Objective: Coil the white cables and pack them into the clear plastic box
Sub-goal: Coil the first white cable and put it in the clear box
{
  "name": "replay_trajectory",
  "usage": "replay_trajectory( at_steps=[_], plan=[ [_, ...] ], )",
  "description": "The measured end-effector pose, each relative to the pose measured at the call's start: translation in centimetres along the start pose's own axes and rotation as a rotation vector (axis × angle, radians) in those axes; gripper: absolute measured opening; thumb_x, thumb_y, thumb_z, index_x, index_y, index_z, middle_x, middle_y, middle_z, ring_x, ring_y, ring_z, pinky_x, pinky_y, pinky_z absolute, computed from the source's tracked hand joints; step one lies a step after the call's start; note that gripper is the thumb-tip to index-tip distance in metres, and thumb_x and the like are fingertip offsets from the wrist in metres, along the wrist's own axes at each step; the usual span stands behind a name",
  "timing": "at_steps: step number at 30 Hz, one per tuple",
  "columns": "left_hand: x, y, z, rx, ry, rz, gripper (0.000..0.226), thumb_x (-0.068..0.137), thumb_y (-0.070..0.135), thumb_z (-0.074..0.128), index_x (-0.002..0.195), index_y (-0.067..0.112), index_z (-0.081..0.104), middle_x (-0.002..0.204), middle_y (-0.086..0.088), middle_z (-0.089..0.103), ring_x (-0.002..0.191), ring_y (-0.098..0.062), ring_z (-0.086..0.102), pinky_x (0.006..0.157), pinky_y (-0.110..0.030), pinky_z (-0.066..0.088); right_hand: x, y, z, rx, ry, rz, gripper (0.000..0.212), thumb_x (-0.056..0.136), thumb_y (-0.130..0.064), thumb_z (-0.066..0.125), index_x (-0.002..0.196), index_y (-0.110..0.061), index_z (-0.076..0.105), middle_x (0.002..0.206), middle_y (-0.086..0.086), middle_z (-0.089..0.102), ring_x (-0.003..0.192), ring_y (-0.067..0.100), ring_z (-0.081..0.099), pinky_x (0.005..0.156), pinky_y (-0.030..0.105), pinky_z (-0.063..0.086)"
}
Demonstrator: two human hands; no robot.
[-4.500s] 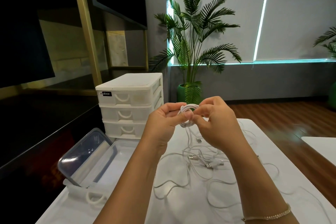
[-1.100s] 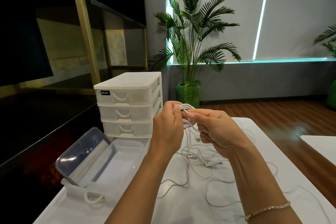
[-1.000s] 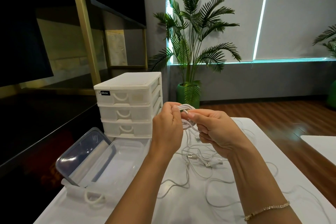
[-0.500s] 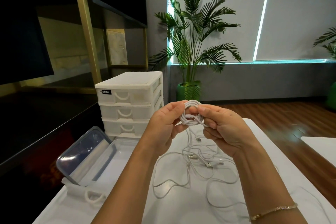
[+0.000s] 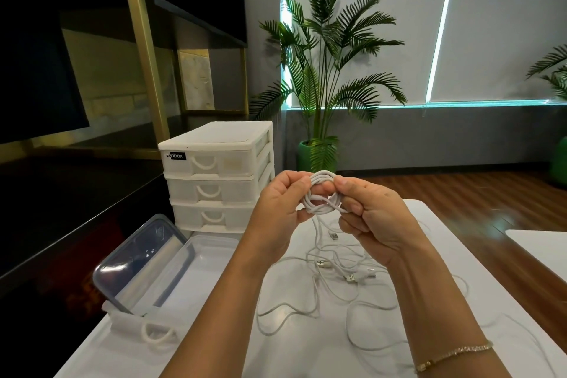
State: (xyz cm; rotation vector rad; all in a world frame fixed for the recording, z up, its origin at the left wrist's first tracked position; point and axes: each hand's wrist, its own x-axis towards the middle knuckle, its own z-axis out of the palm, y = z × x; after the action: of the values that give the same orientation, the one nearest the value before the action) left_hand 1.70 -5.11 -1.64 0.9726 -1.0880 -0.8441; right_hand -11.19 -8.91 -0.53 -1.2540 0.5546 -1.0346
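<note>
Both hands hold one small coil of white cable (image 5: 322, 193) up above the table. My left hand (image 5: 280, 209) pinches its left side and my right hand (image 5: 372, 218) pinches its right side, thumb on the top loops. A loose tail hangs from the coil down to the table. Under my hands a tangle of loose white cables (image 5: 334, 282) with USB plugs lies spread out. The clear plastic box (image 5: 196, 258) sits open at the left, and its clear lid (image 5: 138, 258) leans against its left side.
A white three-drawer organiser (image 5: 217, 181) stands behind the box. A white drawer with a handle (image 5: 147, 330) lies near the table's front left. Dark shelving runs along the left edge. Another white table corner (image 5: 540, 242) shows at the right.
My hands turned the coil from edge-on to facing me, so its round loops now show. It is held slightly higher. The loose cables on the table have not moved.
</note>
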Motion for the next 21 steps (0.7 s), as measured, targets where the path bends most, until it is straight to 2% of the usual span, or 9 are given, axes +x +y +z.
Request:
replay_trajectory(
  at_steps=[2, 4, 7, 9, 11, 14, 18, 21],
  plan=[
    [0.0, -0.1, 0.0, 0.103, 0.002, 0.036, 0.019, 0.098, 0.019, 0.041, 0.094, 0.021, 0.060, 0.093, -0.004, 0.066, 0.087, -0.015, 0.064, 0.079, -0.028, 0.055, 0.0, -0.1, 0.1, 0.020, 0.005, 0.011, 0.036, 0.094, -0.017, 0.048, 0.069, -0.007, 0.072, 0.040, -0.004, 0.033, 0.036, 0.006, 0.022, 0.038, 0.019, 0.021],
    [-0.1, -0.2, -0.1, 0.307, 0.016, 0.132, 0.019, 0.099, 0.020, 0.041, 0.100, 0.024, 0.060, 0.096, 0.000, 0.066, 0.090, -0.014, 0.063, 0.079, -0.027, 0.054, -0.1, -0.3, 0.2, 0.000, 0.013, 0.026, 0.041, 0.093, -0.018, 0.049, 0.059, -0.012, 0.071, 0.039, -0.004, 0.031, 0.036, 0.007, 0.022, 0.039, 0.019, 0.020],
    [-0.3, -0.1, -0.3, 0.635, 0.043, 0.283, 0.022, 0.097, 0.024, 0.043, 0.112, 0.023, 0.059, 0.097, 0.008, 0.063, 0.088, -0.011, 0.060, 0.073, -0.010, 0.048, -0.3, -0.5, 0.2, -0.100, 0.019, 0.069, 0.045, 0.093, -0.020, 0.049, 0.053, -0.014, 0.070, 0.038, -0.005, 0.028, 0.037, 0.008, 0.021, 0.040, 0.021, 0.020],
    [-0.3, 0.0, -0.5, 0.792, 0.059, 0.359, 0.024, 0.096, 0.025, 0.045, 0.115, 0.021, 0.059, 0.093, 0.010, 0.061, 0.079, -0.008, 0.056, 0.064, -0.002, 0.041, -0.4, -0.8, 0.1, -0.133, 0.011, 0.137, 0.041, 0.093, -0.020, 0.050, 0.059, -0.013, 0.071, 0.037, -0.005, 0.026, 0.036, 0.008, 0.019, 0.039, 0.020, 0.019],
    [-0.3, 0.1, -0.7, 0.879, 0.053, 0.420, 0.024, 0.096, 0.023, 0.046, 0.115, 0.020, 0.060, 0.094, 0.008, 0.062, 0.075, -0.007, 0.052, 0.062, 0.000, 0.038, -0.5, -1.0, 0.0, -0.138, -0.004, 0.215, 0.031, 0.093, -0.018, 0.051, 0.072, -0.008, 0.070, 0.038, -0.005, 0.025, 0.034, 0.008, 0.017, 0.036, 0.019, 0.017],
    [-0.3, -0.1, -0.6, 0.993, 0.024, 0.441, 0.026, 0.095, 0.021, 0.046, 0.119, 0.020, 0.058, 0.102, 0.004, 0.063, 0.082, -0.008, 0.050, 0.060, -0.001, 0.037, -0.6, -1.2, -0.1, -0.271, 0.022, 0.233, 0.022, 0.090, -0.015, 0.054, 0.079, -0.004, 0.069, 0.043, -0.003, 0.025, 0.038, 0.009, 0.016, 0.038, 0.020, 0.016],
    [-0.3, -0.3, -0.5, 1.069, -0.035, 0.367, 0.023, 0.097, 0.021, 0.042, 0.117, 0.020, 0.055, 0.097, 0.004, 0.056, 0.084, -0.009, 0.050, 0.067, -0.008, 0.036, -0.7, -1.2, -0.1, -0.672, 0.142, 0.098, 0.018, 0.087, -0.022, 0.062, 0.076, -0.009, 0.068, 0.057, -0.001, 0.046, 0.051, 0.011, 0.037, 0.048, 0.023, 0.033],
    [-0.5, -0.3, 0.0, 1.068, -0.111, 0.293, 0.022, 0.098, 0.021, 0.042, 0.116, 0.020, 0.055, 0.094, 0.006, 0.051, 0.085, -0.010, 0.051, 0.066, -0.012, 0.039, -0.4, -1.0, -0.4, -0.800, 0.244, -0.053, 0.016, 0.084, -0.025, 0.066, 0.072, -0.016, 0.062, 0.071, 0.000, 0.060, 0.068, 0.014, 0.053, 0.065, 0.032, 0.048]
  ],
)
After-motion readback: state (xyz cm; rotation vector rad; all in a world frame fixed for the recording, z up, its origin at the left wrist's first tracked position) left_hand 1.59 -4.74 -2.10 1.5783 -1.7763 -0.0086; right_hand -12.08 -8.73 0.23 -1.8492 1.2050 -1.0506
